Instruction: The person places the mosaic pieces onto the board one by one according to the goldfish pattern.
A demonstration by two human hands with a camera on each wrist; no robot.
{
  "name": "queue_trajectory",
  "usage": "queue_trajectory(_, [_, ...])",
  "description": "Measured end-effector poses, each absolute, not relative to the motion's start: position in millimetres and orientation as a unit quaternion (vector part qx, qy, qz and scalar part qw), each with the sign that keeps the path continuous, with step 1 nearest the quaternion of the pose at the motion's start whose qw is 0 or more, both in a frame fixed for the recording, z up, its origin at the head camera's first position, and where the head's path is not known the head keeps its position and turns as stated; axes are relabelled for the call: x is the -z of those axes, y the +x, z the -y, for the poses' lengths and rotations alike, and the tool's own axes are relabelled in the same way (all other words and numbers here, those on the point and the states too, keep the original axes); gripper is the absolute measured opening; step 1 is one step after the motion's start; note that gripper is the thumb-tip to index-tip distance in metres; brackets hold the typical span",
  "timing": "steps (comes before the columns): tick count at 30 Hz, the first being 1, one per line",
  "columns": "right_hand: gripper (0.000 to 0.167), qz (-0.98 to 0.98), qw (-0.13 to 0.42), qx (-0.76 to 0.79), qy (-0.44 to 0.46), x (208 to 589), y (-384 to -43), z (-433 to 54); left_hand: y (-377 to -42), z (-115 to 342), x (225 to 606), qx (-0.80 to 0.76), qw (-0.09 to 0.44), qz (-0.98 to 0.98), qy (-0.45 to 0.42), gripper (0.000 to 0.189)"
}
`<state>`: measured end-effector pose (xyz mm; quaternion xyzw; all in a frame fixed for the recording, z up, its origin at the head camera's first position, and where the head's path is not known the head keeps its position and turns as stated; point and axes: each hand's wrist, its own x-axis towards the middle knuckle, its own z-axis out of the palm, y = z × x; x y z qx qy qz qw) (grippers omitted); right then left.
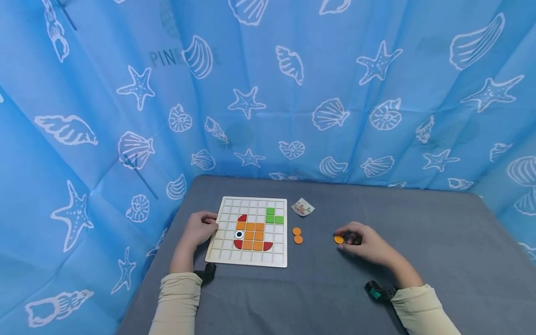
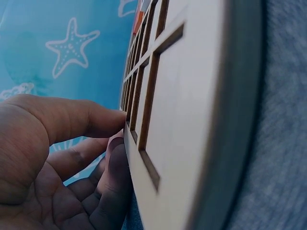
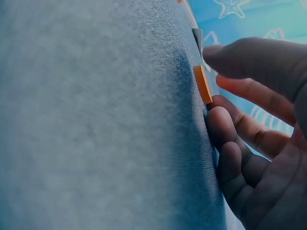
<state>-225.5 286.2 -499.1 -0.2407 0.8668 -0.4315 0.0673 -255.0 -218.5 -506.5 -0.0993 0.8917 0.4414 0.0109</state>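
A square wooden grid board [image 1: 214,254] lies on the table, its pale cells partly filled with coloured tiles. Orange square tiles [image 1: 255,236], red quarter-round tiles [image 1: 267,246] and an eye disc [image 1: 239,234] form a fish-like shape; green square tiles [image 1: 270,218] sit at the upper right. My left hand [image 1: 203,229] holds the board's left edge, thumb and fingertips at the rim [image 2: 192,143]. To the right, my right hand [image 1: 363,242] has an orange disc [image 1: 338,239] between thumb and fingertips. In the right wrist view this disc [image 3: 203,84] is close against the grey cloth.
Two orange discs [image 1: 298,235] lie just right of the board. Behind them is a small printed card [image 1: 302,207] with a grid picture. Grey cloth [image 1: 318,298] covers the table, and a blue shell-patterned curtain [image 1: 268,130] hangs along its far and left sides.
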Motion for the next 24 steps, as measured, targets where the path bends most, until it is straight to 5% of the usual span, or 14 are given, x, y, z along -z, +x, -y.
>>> queue_trajectory(24, [0.023,-0.887,0.094,0.402,-0.209,501.0,-229.3,-283.7,-255.6,218.6,507.4,-0.435,0.008,-0.895,-0.097,0.031])
